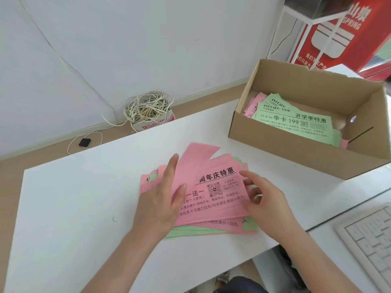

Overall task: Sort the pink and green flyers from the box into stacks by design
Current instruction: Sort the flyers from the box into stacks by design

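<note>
Left hand (pixel 163 199) lies flat, fingers straight, on the mixed flyer pile (pixel 211 227), lower centre of worktop (pixel 74 208). Right hand (pixel 265 199) pinches the top pink flyer (pixel 213 180) by its right edge. More flyers (pixel 296 123) sit in the cardboard box (pixel 296 153), upper right. No separate stacks yet; next move likely lifts that sheet aside to start a pink stack.

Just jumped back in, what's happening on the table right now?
A person is working through a mixed pile of flyers on the white table, with pink and green sheets jumbled together. The left hand lies flat on the pile's left side. The right hand curls its fingers at the right edge. No separate stacks show yet. The cardboard box to the right holds more flyers, with a green one on top.
</note>
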Motion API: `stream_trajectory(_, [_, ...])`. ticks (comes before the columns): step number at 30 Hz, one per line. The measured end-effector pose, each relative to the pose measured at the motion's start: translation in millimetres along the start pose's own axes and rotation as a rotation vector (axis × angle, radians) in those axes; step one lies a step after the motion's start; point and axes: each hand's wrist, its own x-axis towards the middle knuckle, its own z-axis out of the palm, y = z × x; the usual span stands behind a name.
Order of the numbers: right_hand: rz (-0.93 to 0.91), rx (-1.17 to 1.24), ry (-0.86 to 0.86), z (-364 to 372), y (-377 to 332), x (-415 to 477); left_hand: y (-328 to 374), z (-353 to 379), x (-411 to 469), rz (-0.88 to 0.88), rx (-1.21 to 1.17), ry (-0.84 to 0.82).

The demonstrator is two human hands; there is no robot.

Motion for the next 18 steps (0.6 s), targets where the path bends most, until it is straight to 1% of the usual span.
stream_trajectory(2, [0.125, 0.198, 0.003, -2, -1, 2, 8, -2, 3, 0.126, 0.264, -0.092])
stream_trajectory(4, [0.178, 0.303, 0.001, -5, -2, 3, 16, 4, -1, 0.191, 0.496, -0.254])
stream_trajectory(6, [0.193, 0.344, 0.007, -7, -7, 3, 24, 9, -9, 0.168, 0.570, -0.439])
stream_trajectory(7, [0.200, 0.343, 0.006, -8, -10, 2, 28, 10, -11, 0.154, 0.584, -0.470])
stream_trajectory(10, [0.215, 0.202, 0.020, -5, -11, 5, 29, 10, -10, 0.151, 0.628, -0.460])
stream_trajectory(13, [0.209, 0.063, 0.050, -3, -10, 11, 16, 9, -9, 0.209, 0.520, -0.374])
stream_trajectory(15, [0.200, 0.036, 0.051, -1, -10, 14, 8, 7, -8, 0.233, 0.447, -0.364])
stream_trajectory(18, [0.175, 0.013, 0.076, 0, -10, 14, 3, 7, -8, 0.213, 0.380, -0.346])
